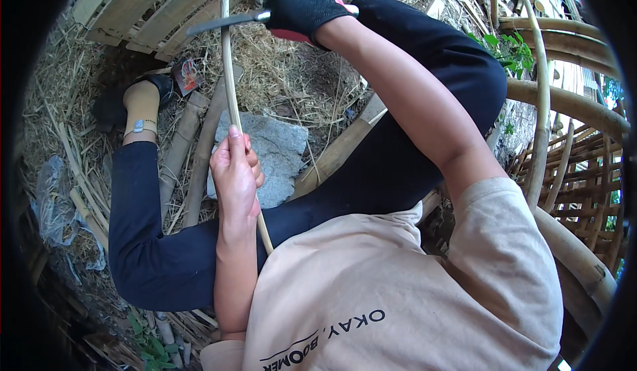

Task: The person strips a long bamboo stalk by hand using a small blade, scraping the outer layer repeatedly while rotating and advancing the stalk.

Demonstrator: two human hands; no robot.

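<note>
A long, pale bamboo strip [229,82] runs from the top edge down to my lap. My bare left hand [237,172] is closed round its lower part, thumb pointing up along it. Farther up, my right hand [298,14], in a black and red work glove, grips the handle of a knife. The knife's blade [225,22] points left and lies across the strip, at or very near its surface. Fingers of the right hand are mostly hidden by the back of the glove.
A flat grey stone [272,152] lies between my legs, beside bamboo poles [180,149]. Dry straw and shavings cover the ground. Bamboo slats [142,9] stand at the far left, a bamboo frame [564,99] at the right. Clear plastic [56,202] lies at the left.
</note>
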